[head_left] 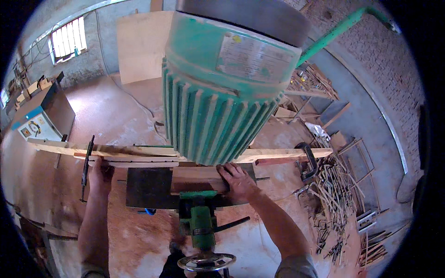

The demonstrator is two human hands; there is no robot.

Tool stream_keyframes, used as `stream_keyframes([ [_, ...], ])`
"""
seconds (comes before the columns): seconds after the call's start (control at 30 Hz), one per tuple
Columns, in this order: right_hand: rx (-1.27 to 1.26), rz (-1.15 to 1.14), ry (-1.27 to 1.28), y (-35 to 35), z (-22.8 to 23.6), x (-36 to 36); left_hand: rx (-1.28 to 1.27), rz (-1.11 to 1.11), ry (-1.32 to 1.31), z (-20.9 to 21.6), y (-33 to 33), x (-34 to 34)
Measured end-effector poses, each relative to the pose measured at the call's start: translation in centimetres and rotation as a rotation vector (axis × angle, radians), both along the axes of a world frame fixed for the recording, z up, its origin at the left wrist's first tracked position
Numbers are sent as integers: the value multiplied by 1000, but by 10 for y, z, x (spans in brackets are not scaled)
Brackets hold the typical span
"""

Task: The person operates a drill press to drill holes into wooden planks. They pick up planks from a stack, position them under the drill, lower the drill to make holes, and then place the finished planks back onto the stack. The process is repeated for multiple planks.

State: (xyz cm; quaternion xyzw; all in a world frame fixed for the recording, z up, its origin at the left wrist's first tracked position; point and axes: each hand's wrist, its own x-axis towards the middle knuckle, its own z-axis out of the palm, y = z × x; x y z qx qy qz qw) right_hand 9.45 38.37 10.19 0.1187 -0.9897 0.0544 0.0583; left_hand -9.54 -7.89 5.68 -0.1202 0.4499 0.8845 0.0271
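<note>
A large green ribbed motor fills the upper middle and hides part of the work below it. Under it lies a dark machine table with a wooden block on top. My left hand is closed around the left end of a narrow wooden strip, close beside a long dark clamp. My right hand lies on the right end of the block, fingers spread and bent over it. Behind both hands runs a long wooden beam, with a black C-clamp fixed near its right end.
Below the table are a green clamping unit with a lever and a metal handwheel. A grey cabinet stands at left. Scrap wood strips are heaped at right. A cable trails over the dusty floor, and a plywood sheet leans behind.
</note>
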Motion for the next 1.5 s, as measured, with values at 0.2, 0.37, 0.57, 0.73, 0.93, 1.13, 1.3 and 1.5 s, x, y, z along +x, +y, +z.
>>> stream_keyframes([
  [0.2, -48, 43, -44, 11, 3, -4, -41, -19, -94, -1, 10, -23],
  [0.37, -70, 42, 8, 9, -5, 1, -89, -91, -150, -31, 41, -24],
  [0.57, -413, -82, 186, 24, 1, 39, 9, -72, -110, -23, 82, -8],
  [0.73, -616, -395, 143, 31, 8, 91, -41, -82, -248, -22, 126, 7],
  [0.93, -955, -610, 205, 9, -1, 151, 66, -141, -274, -47, 145, 22],
  [1.13, -1456, -877, 259, -20, -41, 191, 76, -102, -327, -33, 144, 26],
  [1.3, -2119, -1086, 171, -51, -61, 183, 40, -89, -318, -26, 135, 22],
  [1.5, -2654, -928, 249, -82, -16, 139, -35, -50, -259, -30, 137, 25],
])
